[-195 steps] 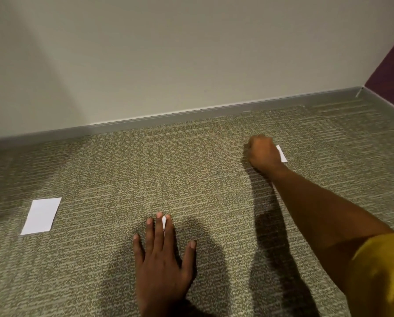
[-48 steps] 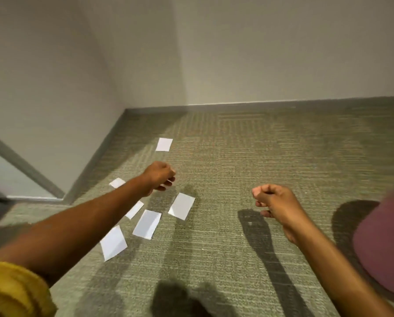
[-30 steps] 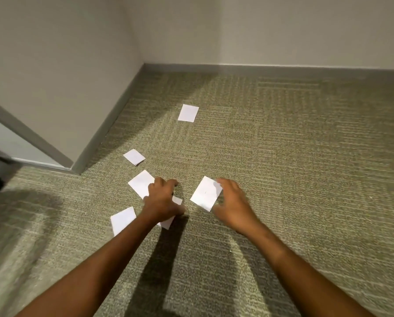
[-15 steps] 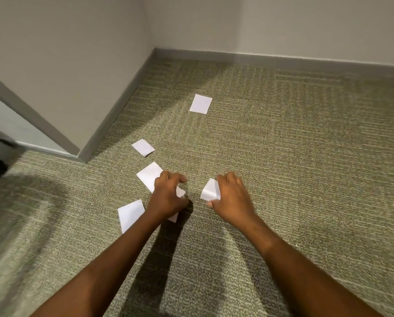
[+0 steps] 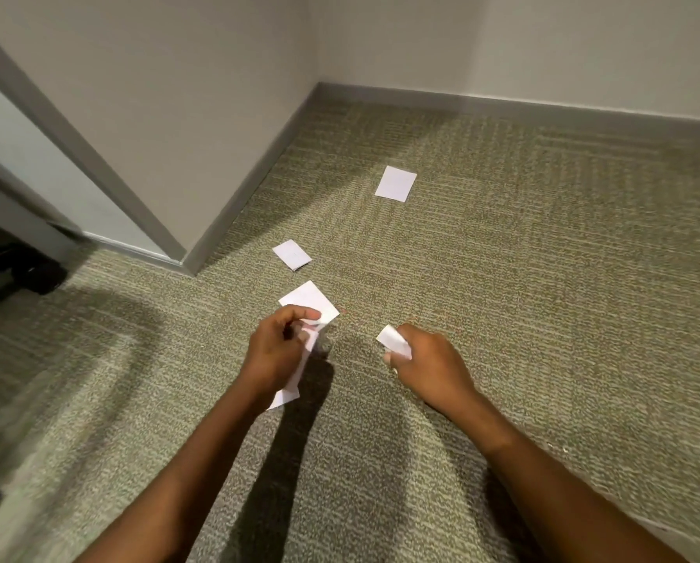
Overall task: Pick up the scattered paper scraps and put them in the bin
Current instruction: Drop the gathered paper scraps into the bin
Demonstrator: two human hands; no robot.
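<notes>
White paper scraps lie on the olive carpet. My right hand (image 5: 431, 365) is closed around a crumpled scrap (image 5: 393, 339) that sticks out past the fingers. My left hand (image 5: 273, 351) pinches a white scrap (image 5: 312, 333) just above the carpet. A larger scrap (image 5: 309, 300) lies directly beyond its fingertips, and part of another scrap (image 5: 285, 396) shows under the wrist. Farther off lie a small scrap (image 5: 292, 254) near the wall corner and a rectangular scrap (image 5: 395, 183) toward the back wall. No bin is in view.
A wall corner with grey baseboard (image 5: 234, 209) juts out at the left. The back wall's baseboard (image 5: 543, 109) runs across the top. A dark object (image 5: 19, 266) sits at the far left edge. Carpet stretches to the right.
My right hand has lifted its scrap off the carpet and closed tighter on it. My left hand has gathered a scrap up between its fingers. The view has shifted slightly left.
</notes>
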